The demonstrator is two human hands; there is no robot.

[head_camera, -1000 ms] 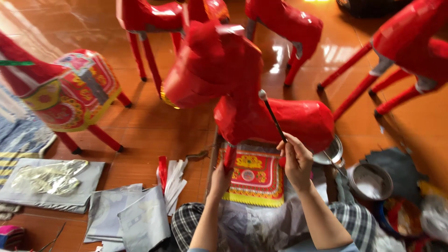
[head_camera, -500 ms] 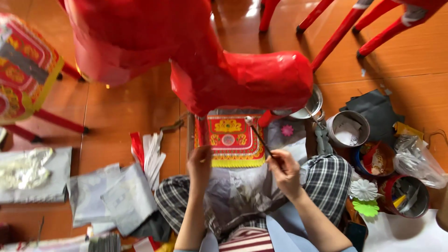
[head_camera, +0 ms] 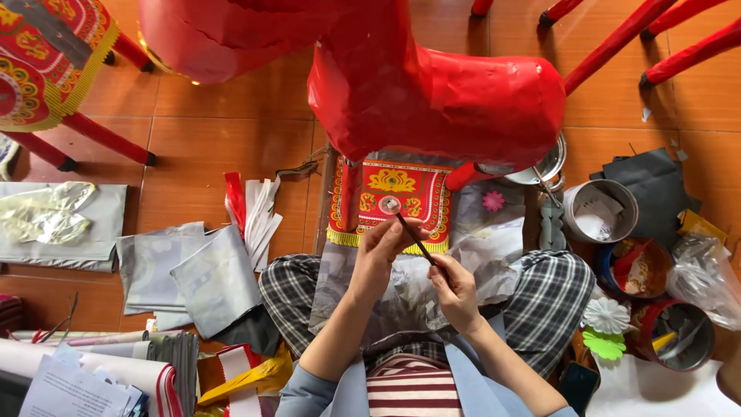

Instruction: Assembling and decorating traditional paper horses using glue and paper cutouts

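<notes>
Under the red paper horse point(head_camera: 432, 93) — right hand point(head_camera: 455, 289) pinching a thin brush point(head_camera: 415, 241), left hand point(head_camera: 382, 247) pinching its tip.

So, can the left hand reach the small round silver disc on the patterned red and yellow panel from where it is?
Probably yes. The left hand sits just below the silver disc on the patterned panel, and nothing lies between them. The red paper horse body hangs above, but leaves the disc uncovered.

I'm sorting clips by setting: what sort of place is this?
Probably a floor-level craft workshop for paper figures: a red paper horse overhead, paper sheets on the tiled floor, tins of scraps alongside.
</notes>
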